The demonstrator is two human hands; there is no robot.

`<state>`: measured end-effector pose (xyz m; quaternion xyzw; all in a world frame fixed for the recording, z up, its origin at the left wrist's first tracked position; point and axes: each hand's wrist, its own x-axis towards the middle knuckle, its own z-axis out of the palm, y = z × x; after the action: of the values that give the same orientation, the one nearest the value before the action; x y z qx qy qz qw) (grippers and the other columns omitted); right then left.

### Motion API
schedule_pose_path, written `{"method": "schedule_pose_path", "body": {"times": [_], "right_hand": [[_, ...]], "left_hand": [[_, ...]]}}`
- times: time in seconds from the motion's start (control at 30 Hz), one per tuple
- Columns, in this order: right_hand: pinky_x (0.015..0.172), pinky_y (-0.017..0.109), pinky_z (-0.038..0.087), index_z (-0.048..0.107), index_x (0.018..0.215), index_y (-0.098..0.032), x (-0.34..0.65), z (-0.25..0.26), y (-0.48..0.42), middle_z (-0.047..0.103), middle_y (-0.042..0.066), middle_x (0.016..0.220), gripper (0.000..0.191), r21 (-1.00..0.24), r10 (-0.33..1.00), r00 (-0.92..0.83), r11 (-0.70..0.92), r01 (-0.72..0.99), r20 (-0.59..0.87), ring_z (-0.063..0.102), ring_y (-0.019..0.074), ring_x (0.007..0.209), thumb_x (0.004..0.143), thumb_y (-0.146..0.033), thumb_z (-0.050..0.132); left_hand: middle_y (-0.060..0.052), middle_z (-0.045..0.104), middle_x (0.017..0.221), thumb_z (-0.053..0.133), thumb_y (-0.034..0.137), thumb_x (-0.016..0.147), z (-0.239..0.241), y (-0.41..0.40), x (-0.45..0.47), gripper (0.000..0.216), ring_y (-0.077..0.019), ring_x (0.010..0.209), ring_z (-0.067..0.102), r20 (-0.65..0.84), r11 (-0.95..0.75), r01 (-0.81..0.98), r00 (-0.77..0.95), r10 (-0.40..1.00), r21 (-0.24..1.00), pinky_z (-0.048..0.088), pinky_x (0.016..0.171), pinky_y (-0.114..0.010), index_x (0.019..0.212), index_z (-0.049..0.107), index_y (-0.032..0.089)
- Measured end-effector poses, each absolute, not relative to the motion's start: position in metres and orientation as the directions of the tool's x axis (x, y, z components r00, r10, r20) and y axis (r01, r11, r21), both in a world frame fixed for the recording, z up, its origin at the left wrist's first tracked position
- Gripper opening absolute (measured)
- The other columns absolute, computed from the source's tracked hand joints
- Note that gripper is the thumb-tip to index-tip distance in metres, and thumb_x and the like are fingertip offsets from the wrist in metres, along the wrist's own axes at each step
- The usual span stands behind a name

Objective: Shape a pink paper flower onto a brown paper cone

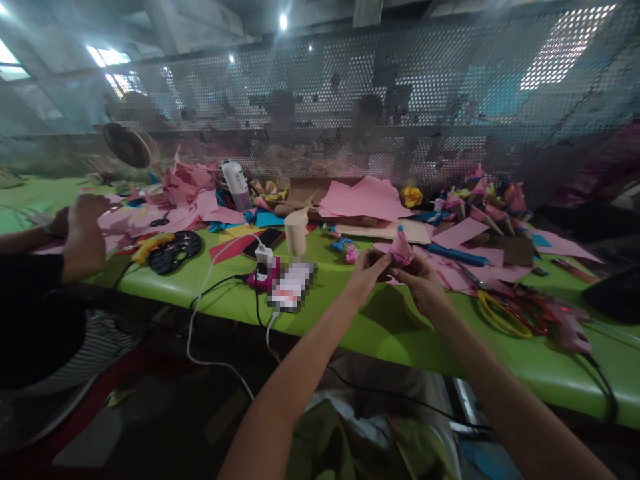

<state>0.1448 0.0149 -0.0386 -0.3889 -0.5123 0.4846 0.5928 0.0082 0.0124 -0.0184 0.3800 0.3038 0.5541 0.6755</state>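
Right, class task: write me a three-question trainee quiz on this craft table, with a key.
1. True or false: both hands hold the pink paper piece.
2. What colour is the table?
3. Which lies nearer the right hand: A, the yellow-handled scissors, or B, the black phone?

Key: 1 true, the left hand grips it too. 2 green. 3 A.
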Motion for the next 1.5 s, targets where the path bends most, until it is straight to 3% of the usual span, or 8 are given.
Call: {"method": "schedule_pose_path", "body": {"times": [0.57, 0.8, 1.0, 1.5], "right_hand": [[0.077, 0.036, 0.057, 0.072, 0.089, -0.028, 0.1457, -0.0379, 0.0156, 0.076, -0.001, 0.085, 0.042, -0.957, 0.976, 0.005, 0.212, -0.199, 0.215, 0.070, 0.0210, 0.080, 0.055, -0.039, 0.094], [0.084, 0.039, 0.056, 0.074, 0.092, -0.029, 0.1473, -0.0366, 0.0162, 0.079, 0.001, 0.091, 0.043, -0.957, 0.978, -0.023, 0.199, -0.213, 0.209, 0.072, 0.0233, 0.088, 0.055, -0.039, 0.094], [0.080, 0.041, 0.056, 0.075, 0.093, -0.028, 0.1466, -0.0362, 0.0154, 0.080, 0.002, 0.090, 0.042, -0.962, 0.978, -0.080, 0.172, -0.214, 0.193, 0.073, 0.0252, 0.086, 0.056, -0.038, 0.093], [0.073, 0.034, 0.053, 0.071, 0.093, -0.029, 0.1467, -0.0354, 0.0156, 0.076, 0.000, 0.088, 0.043, -0.959, 0.976, -0.001, 0.213, -0.188, 0.217, 0.069, 0.0210, 0.082, 0.057, -0.039, 0.092]], "left_hand": [[0.004, 0.060, 0.076, 0.090, 0.059, 0.051, -0.0106, 0.0078, 0.0052, 0.062, -0.0079, 0.066, 0.059, 0.027, 0.100, -0.517, 0.232, 0.972, 0.850, 0.049, 0.063, -0.022, 0.081, 0.054, 0.019], [0.004, 0.062, 0.076, 0.087, 0.057, 0.058, -0.0136, 0.0096, 0.0053, 0.056, -0.0093, 0.064, 0.059, 0.017, 0.125, -0.529, 0.256, 0.967, 0.839, 0.047, 0.060, -0.023, 0.086, 0.054, 0.021], [0.005, 0.064, 0.075, 0.087, 0.050, 0.061, -0.0114, 0.0089, 0.0062, 0.051, -0.0088, 0.063, 0.059, -0.003, 0.130, -0.529, 0.234, 0.972, 0.839, 0.044, 0.060, -0.022, 0.088, 0.055, 0.021], [0.002, 0.066, 0.083, 0.086, 0.043, 0.066, -0.0130, 0.0087, 0.0073, 0.043, -0.0116, 0.071, 0.062, 0.039, 0.098, -0.522, 0.244, 0.969, 0.847, 0.047, 0.065, -0.025, 0.093, 0.061, 0.021]]}}
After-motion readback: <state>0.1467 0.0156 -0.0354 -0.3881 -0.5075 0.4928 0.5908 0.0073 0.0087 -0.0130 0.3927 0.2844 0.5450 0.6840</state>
